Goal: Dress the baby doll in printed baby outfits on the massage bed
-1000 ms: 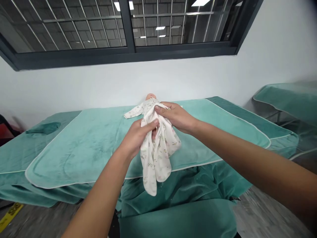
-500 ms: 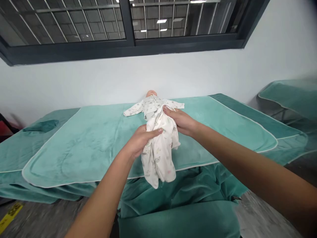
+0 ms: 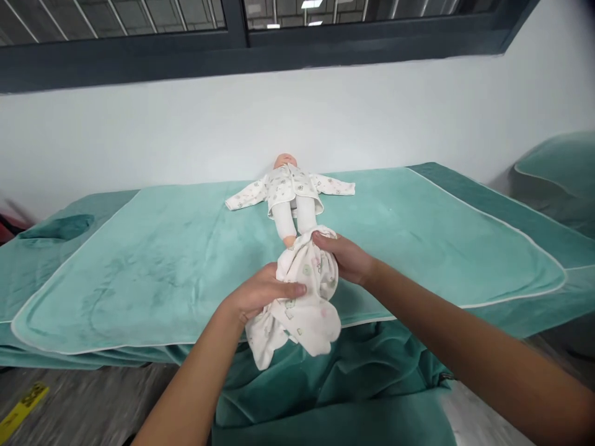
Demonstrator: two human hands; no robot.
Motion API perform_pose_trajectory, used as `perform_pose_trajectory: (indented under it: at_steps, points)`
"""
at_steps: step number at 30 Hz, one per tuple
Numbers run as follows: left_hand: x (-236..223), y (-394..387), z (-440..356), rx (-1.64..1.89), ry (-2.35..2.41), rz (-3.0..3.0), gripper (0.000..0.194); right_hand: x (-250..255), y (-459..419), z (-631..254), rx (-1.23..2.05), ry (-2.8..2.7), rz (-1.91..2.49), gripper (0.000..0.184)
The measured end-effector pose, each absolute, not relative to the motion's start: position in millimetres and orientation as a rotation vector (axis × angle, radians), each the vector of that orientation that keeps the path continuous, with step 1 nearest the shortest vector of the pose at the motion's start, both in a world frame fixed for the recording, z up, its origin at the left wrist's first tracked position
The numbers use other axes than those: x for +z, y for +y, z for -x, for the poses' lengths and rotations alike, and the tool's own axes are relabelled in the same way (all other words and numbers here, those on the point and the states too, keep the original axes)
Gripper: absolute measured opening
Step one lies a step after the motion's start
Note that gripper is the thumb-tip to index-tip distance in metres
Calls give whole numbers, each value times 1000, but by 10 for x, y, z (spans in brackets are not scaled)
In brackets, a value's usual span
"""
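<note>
A baby doll (image 3: 289, 189) lies on its back on a teal blanket (image 3: 162, 260), head toward the wall, in a white printed top with its legs bare. Below its feet I hold a pair of white printed baby trousers (image 3: 302, 303), bunched up. My left hand (image 3: 260, 296) is closed on the trousers' left side. On their right side, my right hand (image 3: 346, 257) grips the upper edge, close to the doll's feet. The trousers' lower end hangs over the blanket's front edge.
The blanket covers a long table draped in darker teal cloth (image 3: 325, 384) against a white wall. A second teal-covered table (image 3: 558, 167) stands at the right. A dark window frame (image 3: 242, 43) runs above. Grey floor with a yellow marking (image 3: 21, 406) lies at lower left.
Both hands have drawn the trousers down off the doll's legs toward me; the doll's bare legs now show. The view has tilted downward.
</note>
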State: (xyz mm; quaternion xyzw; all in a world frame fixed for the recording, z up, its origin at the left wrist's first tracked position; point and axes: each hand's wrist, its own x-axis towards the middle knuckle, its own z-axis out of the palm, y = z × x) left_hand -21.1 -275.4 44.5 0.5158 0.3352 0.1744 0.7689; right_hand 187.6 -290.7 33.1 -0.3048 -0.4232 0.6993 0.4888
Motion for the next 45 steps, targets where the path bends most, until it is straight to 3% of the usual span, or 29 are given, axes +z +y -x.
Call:
perform_pose_trajectory:
  at_steps: [4,11,17,21,29,35,40,45]
  points:
    - [371,-2694,205,418,813,-1138,49,62,-2975,-1934,1707,-963,748,45]
    - [145,-2735,18,464,1022,-1423,26,-143,-3318,-2148,1960,-1590,1046,36]
    - [354,-2470,-296,730,1252,-1700,13,-66,-2989,-2243,1285,-1336,1378,32]
    - [384,-2165,-441,672,1331,-2046,14,-175,-2692,-2259,906,-1353,1648,27]
    - [474,-1995,-464,584,1077,-1810,29,-256,-2516,-2287,1438,-930,1170,37]
    - [596,-1864,-430,512,748,-1304,51,-233,-2273,-2381,1364,-853,963,39]
    - [650,-1626,-615,630,889,-1433,38,-323,-1897,-2486,1138,-890,1065,29]
    - [587,-1335,-884,873,938,-1842,23,-405,-1776,-2550,1169,-854,939,39]
